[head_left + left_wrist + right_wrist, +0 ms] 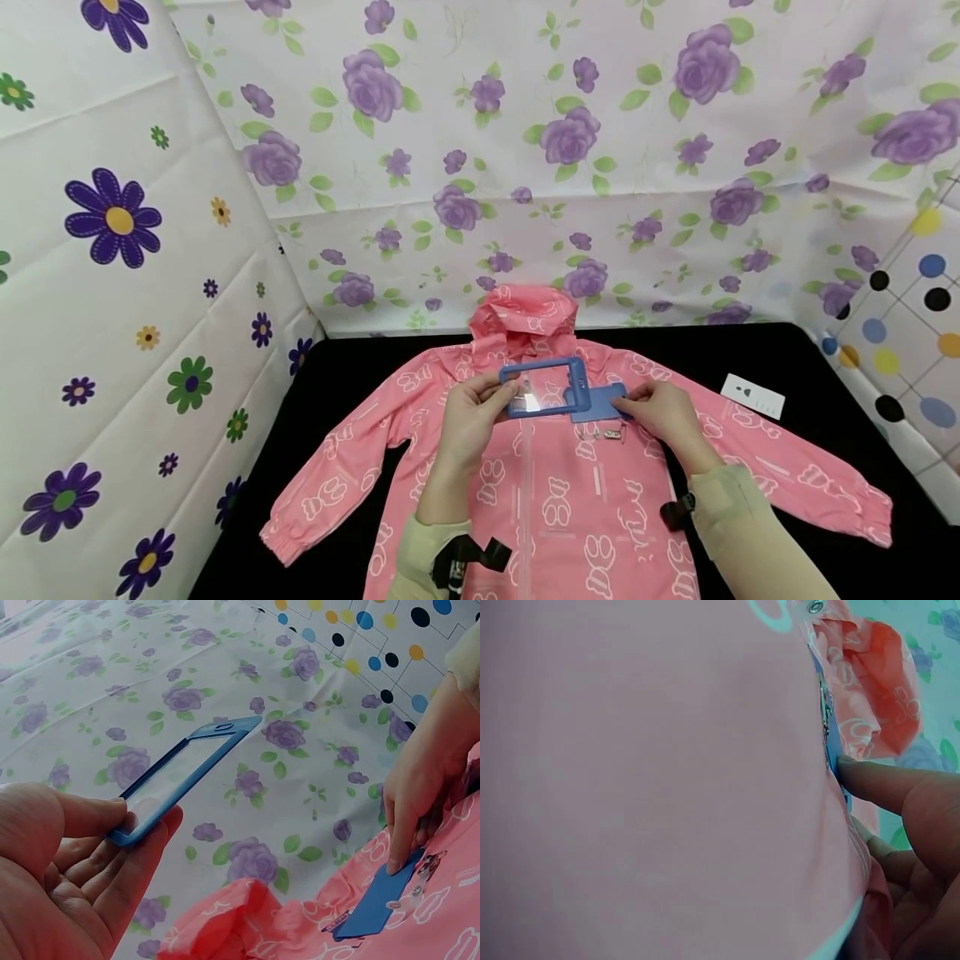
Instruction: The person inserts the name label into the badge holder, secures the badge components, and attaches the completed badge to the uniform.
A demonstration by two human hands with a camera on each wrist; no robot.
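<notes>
My left hand (467,414) pinches the left end of a blue badge holder frame (543,364) between thumb and fingers. In the left wrist view the frame is tilted, held above the jacket, and its window is see-through. A flat blue badge backing plate (600,403) lies against the chest of a pink hooded jacket (555,500). My right hand (663,411) pinches this plate's right end, thumb on its face; in the right wrist view the other fingers are behind, partly hidden by fabric. Metal clip pieces (609,433) sit along the plate's lower edge.
The jacket lies spread on a black table (337,367), sleeves outstretched. A white card (753,396) with small dark marks is beside the right sleeve. Flower-printed sheets (487,233) stand behind and left; a dotted sheet (922,333) stands right.
</notes>
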